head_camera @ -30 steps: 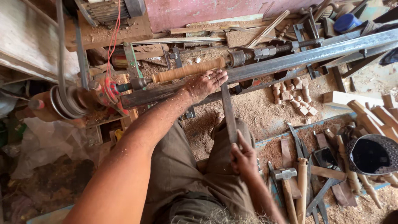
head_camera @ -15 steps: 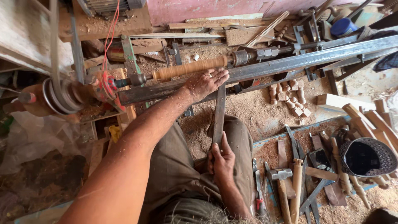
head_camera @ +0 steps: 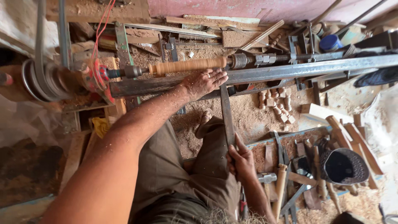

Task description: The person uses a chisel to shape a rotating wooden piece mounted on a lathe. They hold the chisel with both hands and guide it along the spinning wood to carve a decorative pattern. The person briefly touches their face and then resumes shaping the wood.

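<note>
Now my left hand (head_camera: 204, 83) lies flat, fingers spread, over the far end of the long chisel (head_camera: 227, 118), pressing it onto the steel rail (head_camera: 290, 70) just below the pale wooden spindle (head_camera: 188, 65) mounted in the lathe. My right hand (head_camera: 240, 159) is wrapped tight around the chisel's near end, above my knee. Sawdust (head_camera: 248, 116) covers the floor; hammers and tools (head_camera: 286, 182) lie beside my right hand.

One view only, head-mounted, so we have no second angle to overlap with. We look steeply down from above our own lap, close in: lathe bed (head_camera: 290, 70) crosses the top of frame left to right, our knees sit at bottom centre, sawdust floor (head_camera: 248, 112) and tool tray (head_camera: 290, 137) fill lower right.
</note>
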`<state>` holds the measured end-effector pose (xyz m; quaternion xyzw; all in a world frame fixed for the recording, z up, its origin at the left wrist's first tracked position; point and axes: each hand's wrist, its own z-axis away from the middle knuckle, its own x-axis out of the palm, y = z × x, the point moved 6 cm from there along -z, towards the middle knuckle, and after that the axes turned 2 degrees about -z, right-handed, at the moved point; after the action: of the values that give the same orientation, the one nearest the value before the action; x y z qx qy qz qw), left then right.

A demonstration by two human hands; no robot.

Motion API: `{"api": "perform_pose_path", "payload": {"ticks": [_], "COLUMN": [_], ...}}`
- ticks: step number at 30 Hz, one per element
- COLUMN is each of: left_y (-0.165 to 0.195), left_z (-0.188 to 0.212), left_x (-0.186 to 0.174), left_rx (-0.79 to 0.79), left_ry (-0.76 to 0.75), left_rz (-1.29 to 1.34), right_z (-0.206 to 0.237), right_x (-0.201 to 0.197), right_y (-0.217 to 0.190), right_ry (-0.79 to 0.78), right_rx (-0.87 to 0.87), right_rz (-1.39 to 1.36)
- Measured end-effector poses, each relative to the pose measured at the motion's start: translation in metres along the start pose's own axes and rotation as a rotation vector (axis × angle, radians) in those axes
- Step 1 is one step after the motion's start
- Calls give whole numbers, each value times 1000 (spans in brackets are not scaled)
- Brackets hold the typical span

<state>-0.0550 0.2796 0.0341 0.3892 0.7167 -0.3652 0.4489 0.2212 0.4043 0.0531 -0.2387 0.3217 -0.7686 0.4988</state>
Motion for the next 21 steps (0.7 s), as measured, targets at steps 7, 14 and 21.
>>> {"api": "perform_pose_path", "payload": {"ticks": [7,14,21], "left_y": [-2,-3,-4], "left_z": [-4,-1,-1], "left_x": [6,3,2], "left_rx": [-5,-35,-37], "left_ry": [-18,-14,-35], "left_rz": [-143,-83,-207], "right_z": [-10,3,16], "right_x": [-37,5,51], "right_y": [-40,0,15], "right_ry": [-83,1,45], "right_rx": [-2,-63,-140], "right_rz": [147,-2,-140]}}
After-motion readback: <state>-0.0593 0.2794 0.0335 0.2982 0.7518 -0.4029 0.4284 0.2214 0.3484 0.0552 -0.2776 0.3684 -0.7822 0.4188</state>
